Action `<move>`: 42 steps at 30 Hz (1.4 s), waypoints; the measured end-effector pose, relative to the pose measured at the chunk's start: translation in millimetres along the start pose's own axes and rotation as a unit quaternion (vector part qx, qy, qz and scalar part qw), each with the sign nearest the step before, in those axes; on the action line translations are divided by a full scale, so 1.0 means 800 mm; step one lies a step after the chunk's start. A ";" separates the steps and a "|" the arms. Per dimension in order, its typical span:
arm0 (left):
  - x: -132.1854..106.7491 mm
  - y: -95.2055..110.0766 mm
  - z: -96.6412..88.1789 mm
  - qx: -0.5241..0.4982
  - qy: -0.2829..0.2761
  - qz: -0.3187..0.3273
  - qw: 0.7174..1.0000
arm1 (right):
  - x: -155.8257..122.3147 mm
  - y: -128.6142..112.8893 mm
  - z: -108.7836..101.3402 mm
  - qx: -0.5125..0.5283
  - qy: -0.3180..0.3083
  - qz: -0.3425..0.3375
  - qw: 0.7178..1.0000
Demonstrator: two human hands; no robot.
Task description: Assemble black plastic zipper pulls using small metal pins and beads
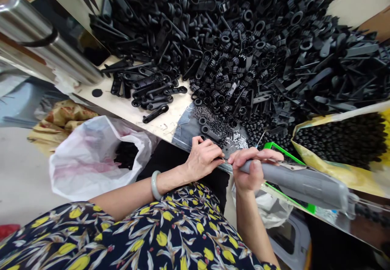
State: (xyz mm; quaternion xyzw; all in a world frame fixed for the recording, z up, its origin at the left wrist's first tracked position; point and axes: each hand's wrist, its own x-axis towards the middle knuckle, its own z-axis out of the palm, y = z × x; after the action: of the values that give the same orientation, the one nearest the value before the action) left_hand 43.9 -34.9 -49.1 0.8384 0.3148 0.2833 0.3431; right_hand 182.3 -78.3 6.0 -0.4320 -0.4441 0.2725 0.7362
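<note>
head view: the left hand (202, 160) curls just beside the tip of a thick grey cylindrical tool (300, 184) clamped in the right hand (251, 168), the hands nearly together; whatever the left pinches is hidden. ahead of the hands, a heap of black plastic strap-shaped parts (243, 55) covers a pale wooden desk (122, 107), with a yellow sack of black pieces (341, 140) to the right and a white plastic bag (97, 160) to the left.

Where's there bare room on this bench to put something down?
The pale bench top shows bare between the steel cylinder and the black plastic parts, left of the left hand. It's crowded across those parts and around the yellow sack.
</note>
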 end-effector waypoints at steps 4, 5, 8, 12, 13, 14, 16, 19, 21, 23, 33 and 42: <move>0.000 0.000 0.000 0.007 0.005 0.005 1.000 | 0.000 0.002 0.001 -0.002 -0.009 -0.004 1.000; 0.000 0.000 0.001 0.008 0.008 0.007 1.000 | 0.000 0.002 0.002 -0.005 -0.015 -0.006 1.000; 0.000 -0.001 0.002 0.008 0.011 0.011 1.000 | -0.001 0.003 0.002 -0.009 -0.029 -0.014 0.999; 0.000 -0.001 0.002 0.011 0.008 0.010 1.000 | -0.004 0.003 0.001 -0.018 -0.037 -0.014 0.999; 0.001 -0.001 0.002 0.013 0.007 0.009 1.000 | -0.005 0.004 0.000 -0.020 -0.038 -0.014 0.999; 0.001 0.000 0.002 0.014 0.005 0.009 1.000 | -0.005 0.004 0.000 -0.021 -0.038 -0.015 0.999; 0.001 0.001 0.001 0.016 0.002 0.005 1.000 | -0.005 0.004 -0.001 -0.020 -0.042 -0.017 0.999; 0.003 0.002 0.000 0.018 -0.001 0.003 1.000 | -0.003 0.003 -0.001 -0.016 -0.049 -0.023 0.998; 0.003 0.003 0.000 0.018 -0.002 0.005 1.000 | -0.002 0.002 0.000 -0.019 -0.052 -0.029 0.998; 0.003 0.003 -0.001 0.018 -0.004 0.003 1.000 | -0.001 0.001 0.001 -0.020 -0.054 -0.028 0.998; 0.004 0.004 -0.001 0.019 0.005 0.006 1.000 | -0.002 0.004 0.005 -0.034 -0.054 -0.045 0.997; 0.003 0.003 -0.001 0.017 -0.008 -0.003 1.000 | -0.003 0.007 0.004 -0.056 -0.032 -0.056 0.996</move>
State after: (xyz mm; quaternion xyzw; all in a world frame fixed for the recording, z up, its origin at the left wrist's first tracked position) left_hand 45.7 -34.5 -46.4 0.8455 0.3193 0.2703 0.3318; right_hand 178.4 -76.5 1.0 -0.4380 -0.5057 0.2195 0.7101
